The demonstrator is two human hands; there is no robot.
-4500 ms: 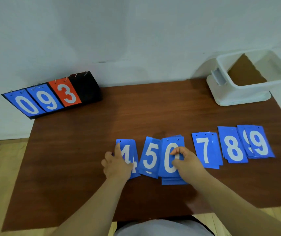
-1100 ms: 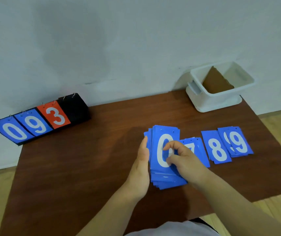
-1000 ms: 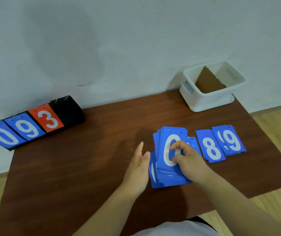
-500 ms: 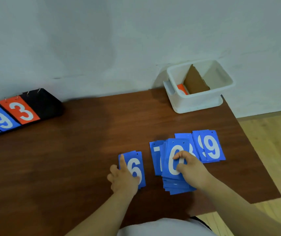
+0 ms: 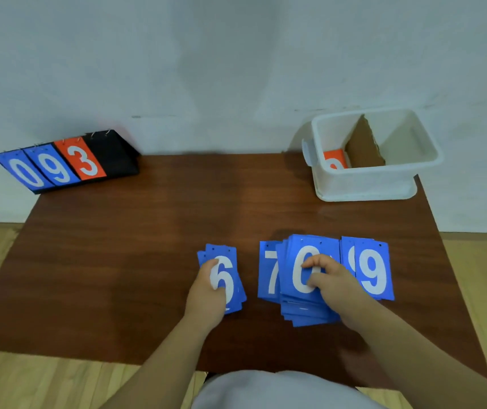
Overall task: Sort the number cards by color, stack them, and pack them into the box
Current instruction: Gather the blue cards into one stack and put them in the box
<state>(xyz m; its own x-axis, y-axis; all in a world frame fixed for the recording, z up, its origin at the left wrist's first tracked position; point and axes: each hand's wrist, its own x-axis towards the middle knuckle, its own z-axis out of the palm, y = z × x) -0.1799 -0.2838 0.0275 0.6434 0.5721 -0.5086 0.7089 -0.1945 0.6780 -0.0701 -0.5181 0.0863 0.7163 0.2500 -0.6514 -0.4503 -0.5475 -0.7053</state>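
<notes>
Blue number cards lie in a row near the front of the brown table (image 5: 148,246). My left hand (image 5: 207,290) rests on a small pile topped by a 6 card (image 5: 228,278), index finger laid across it. My right hand (image 5: 331,284) grips a thick blue stack topped by a 0 card (image 5: 297,270), fingers curled on its face. A 7 card (image 5: 269,273) peeks out from under the stack's left side. A 9 pile (image 5: 373,273) lies just right of it. The white box (image 5: 366,181) stands at the back right with an orange card (image 5: 334,159) in its left compartment.
A cardboard divider (image 5: 364,146) splits the box into two compartments. A black flip scoreboard (image 5: 59,163) showing 0, 9, 3 sits at the table's back left corner. The wall runs close behind the table. Wooden floor shows on both sides.
My right hand slid the 0 stack rightward over the 7 and 8 cards. My left hand pulled a 6 pile out to the left and holds it down.
</notes>
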